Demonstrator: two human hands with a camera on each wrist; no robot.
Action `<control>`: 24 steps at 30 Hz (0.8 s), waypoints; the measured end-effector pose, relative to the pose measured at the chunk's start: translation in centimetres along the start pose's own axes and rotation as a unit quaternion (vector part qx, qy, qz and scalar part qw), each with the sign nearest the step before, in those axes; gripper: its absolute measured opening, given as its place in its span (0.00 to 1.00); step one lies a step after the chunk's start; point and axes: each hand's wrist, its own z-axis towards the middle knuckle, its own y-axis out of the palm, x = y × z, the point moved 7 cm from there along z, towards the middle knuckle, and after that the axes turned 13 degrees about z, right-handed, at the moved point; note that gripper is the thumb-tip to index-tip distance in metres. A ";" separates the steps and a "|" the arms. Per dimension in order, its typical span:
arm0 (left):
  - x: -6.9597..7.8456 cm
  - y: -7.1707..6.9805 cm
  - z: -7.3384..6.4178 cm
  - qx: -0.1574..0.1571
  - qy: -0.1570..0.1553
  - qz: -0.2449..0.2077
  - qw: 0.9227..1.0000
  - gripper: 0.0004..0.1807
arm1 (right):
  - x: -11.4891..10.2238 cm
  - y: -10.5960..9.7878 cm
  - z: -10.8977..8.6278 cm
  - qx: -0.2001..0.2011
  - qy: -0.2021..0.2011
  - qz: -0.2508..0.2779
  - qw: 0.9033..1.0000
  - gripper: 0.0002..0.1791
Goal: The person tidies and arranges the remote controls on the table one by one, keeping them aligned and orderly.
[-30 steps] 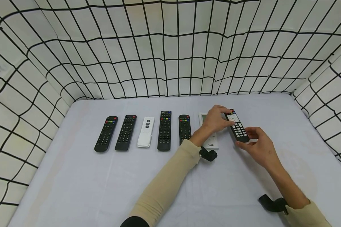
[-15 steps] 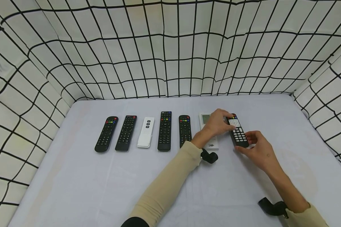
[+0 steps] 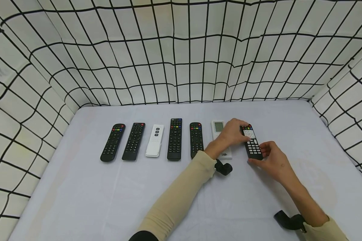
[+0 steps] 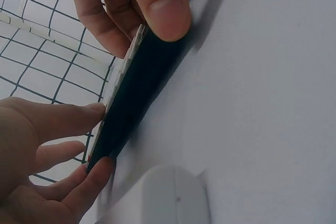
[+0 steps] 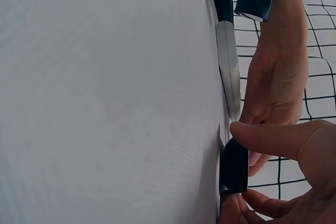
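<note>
A black remote control [image 3: 253, 147] with white buttons is at the right end of a row of remotes, close over the white tablecloth. My left hand [image 3: 233, 132] pinches its far end, thumb on the button face and fingers at the edge. My right hand [image 3: 276, 160] holds the near end between thumb and fingers. In the left wrist view the remote [image 4: 131, 95] is seen edge-on between both hands, tilted. The right wrist view shows its dark end [image 5: 234, 166] between thumb and fingers. Under my left hand and wrist, a white remote with a small screen [image 3: 219, 126] is partly hidden.
To the left lie several more remotes: black ones [image 3: 113, 142], [image 3: 133, 141], a white one [image 3: 155, 140], a long black one [image 3: 174, 139] and another black one [image 3: 196, 137], partly behind my left wrist. A black wire grid [image 3: 181, 60] surrounds the table's back and sides.
Both hands have brought the black remote a little toward me and lower, and it is turned slightly straighter. The other remotes have stayed where they were.
</note>
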 end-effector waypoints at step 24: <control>0.4 -0.5 -0.7 0.003 -0.002 0.015 1.000 0.33 | -0.3 -0.1 0.0 -0.007 -0.011 -0.032 0.999 0.48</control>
